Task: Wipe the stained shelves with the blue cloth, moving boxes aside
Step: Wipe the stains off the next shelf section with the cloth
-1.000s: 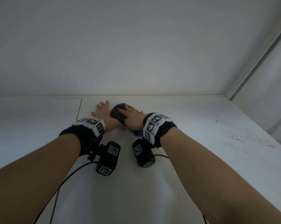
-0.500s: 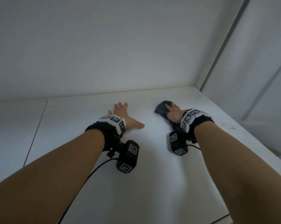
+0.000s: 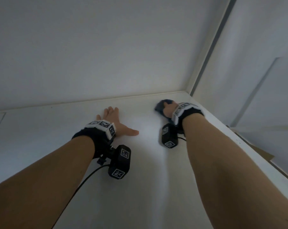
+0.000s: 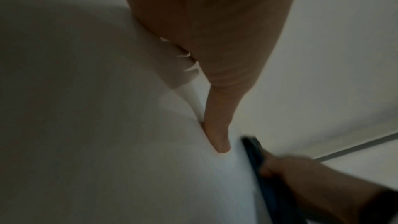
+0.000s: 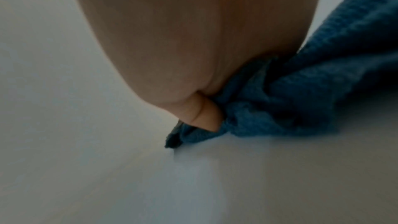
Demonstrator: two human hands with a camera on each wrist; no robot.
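Gripping the bunched blue cloth (image 5: 301,91), right hand (image 3: 168,107) wipes; left hand (image 3: 114,120) lies flat.

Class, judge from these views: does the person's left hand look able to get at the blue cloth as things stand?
Probably yes. The left hand lies flat on the white shelf, only bare shelf between it and the blue cloth, though the right hand grips that.

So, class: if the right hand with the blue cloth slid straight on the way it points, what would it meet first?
Probably the back wall: the right hand pushes the blue cloth along the shelf near the back corner, though depth is unclear.
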